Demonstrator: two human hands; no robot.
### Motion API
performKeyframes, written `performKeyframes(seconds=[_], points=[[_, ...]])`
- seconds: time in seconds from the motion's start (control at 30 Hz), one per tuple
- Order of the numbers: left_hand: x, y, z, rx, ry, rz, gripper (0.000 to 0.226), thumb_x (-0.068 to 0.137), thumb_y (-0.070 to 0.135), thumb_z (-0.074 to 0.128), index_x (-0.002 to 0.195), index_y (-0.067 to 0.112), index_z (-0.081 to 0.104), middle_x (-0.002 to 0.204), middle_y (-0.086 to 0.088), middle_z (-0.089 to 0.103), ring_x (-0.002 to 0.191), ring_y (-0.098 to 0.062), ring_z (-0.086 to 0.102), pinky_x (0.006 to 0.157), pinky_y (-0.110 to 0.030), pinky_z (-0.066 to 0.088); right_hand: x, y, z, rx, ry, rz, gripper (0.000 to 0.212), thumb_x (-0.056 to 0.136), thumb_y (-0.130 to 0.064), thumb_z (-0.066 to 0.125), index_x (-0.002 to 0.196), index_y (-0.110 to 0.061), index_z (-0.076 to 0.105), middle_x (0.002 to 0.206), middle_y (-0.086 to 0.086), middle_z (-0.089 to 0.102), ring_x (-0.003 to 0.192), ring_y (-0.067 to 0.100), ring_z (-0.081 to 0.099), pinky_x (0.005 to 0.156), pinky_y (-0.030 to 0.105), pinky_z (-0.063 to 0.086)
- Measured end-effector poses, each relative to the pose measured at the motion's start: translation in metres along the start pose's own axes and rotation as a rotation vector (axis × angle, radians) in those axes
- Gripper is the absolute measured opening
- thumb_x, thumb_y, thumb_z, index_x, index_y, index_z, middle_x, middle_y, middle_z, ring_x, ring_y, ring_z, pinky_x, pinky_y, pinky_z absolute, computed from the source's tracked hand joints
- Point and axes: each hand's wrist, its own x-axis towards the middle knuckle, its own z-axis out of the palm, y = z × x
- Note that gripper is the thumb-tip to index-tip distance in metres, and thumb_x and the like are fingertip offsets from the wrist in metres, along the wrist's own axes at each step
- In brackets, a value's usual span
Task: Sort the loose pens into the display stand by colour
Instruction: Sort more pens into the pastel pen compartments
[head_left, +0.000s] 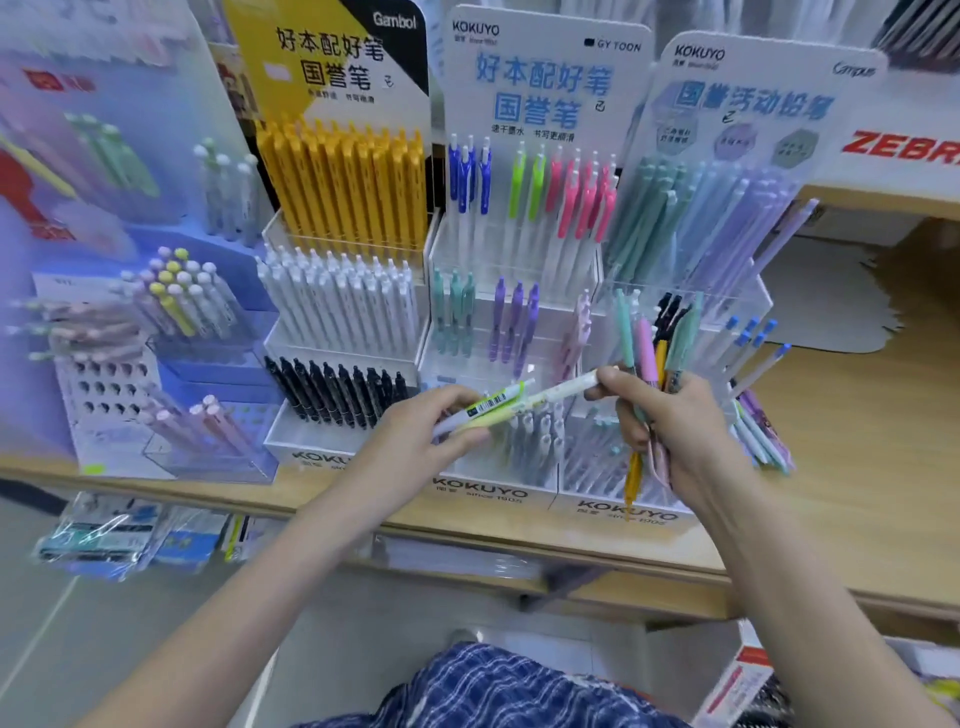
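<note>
Hands (415, 431) (670, 421) each grasping pens (647, 358), display stand (488, 483) behind, packets (104, 535) below shelf (857, 441).

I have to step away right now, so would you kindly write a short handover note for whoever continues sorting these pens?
Left hand: grips a white pen with a yellow-green clip, held level in front of the display stand.
Right hand: holds a mixed bundle of loose pens (mint, pink, orange, black), and its fingertips pinch a second white pen.
Done: the stand's rows mostly hold one colour each, such as the yellow pens and black pens.
Left: slot both white pens, then the bundle, by colour.
</note>
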Motion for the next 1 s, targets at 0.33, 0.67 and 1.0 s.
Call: performKeyframes(seconds=[0.33,0.67,1.0], points=[[0.017,-0.047,-0.024,0.057,0.28,-0.136,0.006,0.091,0.015,0.056,0.085,0.015,0.056,0.065,0.006,0.047,0.059,-0.006,0.042,0.051,-0.015,0.03,0.02,0.005,0.032,-0.833,-0.102,-0.355,0.012,0.08,-0.018,0.072,0.075,-0.008,0.068,0.044,-0.01,0.046,0.04,0.006,0.038,0.042,0.017,0.03],[0.028,-0.061,-0.031,-0.039,0.173,-0.136,0.014,0.092,0.017,0.053,0.097,0.006,0.058,0.076,-0.012,0.059,0.059,-0.016,0.045,0.051,-0.021,0.032,0.019,0.045,0.059,-1.058,-0.067,-0.46,0.023,0.08,-0.015,0.073,0.064,-0.013,0.056,0.051,-0.015,0.034,0.046,0.006,0.032,0.046,0.025,0.024],[0.031,-0.07,-0.037,-0.043,0.121,-0.1,0.004,0.093,0.013,0.05,0.092,0.01,0.052,0.074,-0.018,0.057,0.054,-0.015,0.041,0.048,-0.019,0.032,0.035,0.059,0.094,-1.338,-0.015,-0.235,0.018,0.093,-0.025,0.054,0.078,-0.016,0.05,0.072,-0.001,0.047,0.077,0.026,0.056,0.058,0.029,0.032]])
